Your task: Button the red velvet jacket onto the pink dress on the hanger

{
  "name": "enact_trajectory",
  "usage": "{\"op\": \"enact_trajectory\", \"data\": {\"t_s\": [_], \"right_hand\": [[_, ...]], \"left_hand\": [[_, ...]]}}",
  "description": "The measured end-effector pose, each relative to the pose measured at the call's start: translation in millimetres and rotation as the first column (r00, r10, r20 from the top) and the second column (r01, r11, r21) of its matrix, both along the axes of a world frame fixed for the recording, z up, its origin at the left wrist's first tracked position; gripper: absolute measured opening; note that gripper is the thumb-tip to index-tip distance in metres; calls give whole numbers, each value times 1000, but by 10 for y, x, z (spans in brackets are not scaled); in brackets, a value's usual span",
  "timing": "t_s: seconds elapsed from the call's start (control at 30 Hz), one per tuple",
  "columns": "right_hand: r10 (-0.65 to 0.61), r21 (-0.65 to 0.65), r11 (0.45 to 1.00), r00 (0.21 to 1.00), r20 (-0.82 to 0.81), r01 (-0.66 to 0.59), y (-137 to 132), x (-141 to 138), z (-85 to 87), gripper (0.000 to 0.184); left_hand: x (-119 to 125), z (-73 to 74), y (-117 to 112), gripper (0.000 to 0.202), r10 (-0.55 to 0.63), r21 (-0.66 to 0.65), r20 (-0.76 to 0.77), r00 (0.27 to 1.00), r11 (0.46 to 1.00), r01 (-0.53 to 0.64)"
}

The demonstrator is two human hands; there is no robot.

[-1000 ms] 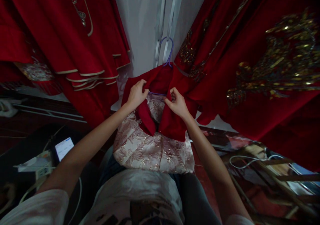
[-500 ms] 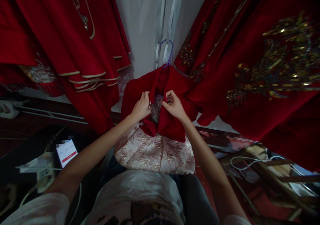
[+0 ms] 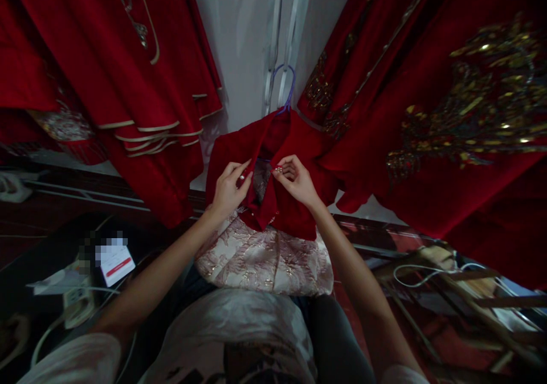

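A short red jacket [image 3: 294, 216] hangs by a purple hanger [image 3: 292, 88] in front of me, its front parted in the middle. My left hand [image 3: 232, 189] grips the left front edge between thumb and fingers. With thumb and forefinger, my right hand [image 3: 297, 180] pinches the right front edge, where small shiny beads show at the fingertips. More beads run along the lower front edge. Below the jacket hangs a pale pink and white brocade garment [image 3: 265, 261] with a metallic pattern. Through the gap between the front edges a greyish, shiny material shows.
Red garments [image 3: 162, 88] with pale trim hang at left. Another red garment with gold sequins [image 3: 482, 99] hangs at right. A lit phone [image 3: 116, 265] and a power strip [image 3: 79, 304] lie on a dark surface at lower left. A wooden rack [image 3: 465, 298] with white cords stands at lower right.
My left hand has moved left and slightly down, drawing its front edge outward. My right hand has stayed nearly in place, and its edge has turned so the beads show.
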State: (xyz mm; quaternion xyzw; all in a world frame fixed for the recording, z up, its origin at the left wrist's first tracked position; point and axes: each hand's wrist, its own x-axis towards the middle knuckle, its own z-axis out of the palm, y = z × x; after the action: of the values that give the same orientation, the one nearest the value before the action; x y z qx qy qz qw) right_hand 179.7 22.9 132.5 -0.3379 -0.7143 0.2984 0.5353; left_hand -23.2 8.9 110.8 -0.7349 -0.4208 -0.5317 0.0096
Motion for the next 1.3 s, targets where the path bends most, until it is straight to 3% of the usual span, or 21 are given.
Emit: {"op": "enact_trajectory", "data": {"t_s": [0.2, 0.43, 0.57, 0.7, 0.87, 0.97, 1.13, 1.3], "right_hand": [[51, 15, 999, 999, -17, -51, -65, -14, 62, 24], [102, 28, 994, 994, 26, -103, -75, -126, 119, 23], [83, 55, 995, 996, 37, -85, -67, -142, 115, 21], [42, 41, 998, 997, 58, -44, -51, -128, 86, 21], [51, 40, 998, 997, 50, -53, -12, -124, 60, 19], [40, 33, 999, 998, 43, -42, 8, -118, 49, 20], [-7, 36, 999, 998, 59, 5, 8, -116, 45, 22], [-17, 28, 1000, 997, 74, 15, -19, -114, 51, 22]], "left_hand": [[-6, -29, -100, 24, 65, 48, 324, 944, 995, -85], [229, 258, 61, 14, -69, 53, 148, 987, 997, 62], [300, 306, 131, 20, -90, -31, 90, 992, 995, 94], [283, 283, 123, 15, -104, -102, 201, 974, 987, 126], [247, 232, 170, 20, -214, -230, 354, 911, 924, 306], [223, 206, 200, 23, -267, -233, 378, 887, 899, 370], [206, 193, 132, 30, -300, -187, 313, 901, 911, 368], [219, 229, 95, 24, -254, -129, 166, 953, 953, 276]]}}
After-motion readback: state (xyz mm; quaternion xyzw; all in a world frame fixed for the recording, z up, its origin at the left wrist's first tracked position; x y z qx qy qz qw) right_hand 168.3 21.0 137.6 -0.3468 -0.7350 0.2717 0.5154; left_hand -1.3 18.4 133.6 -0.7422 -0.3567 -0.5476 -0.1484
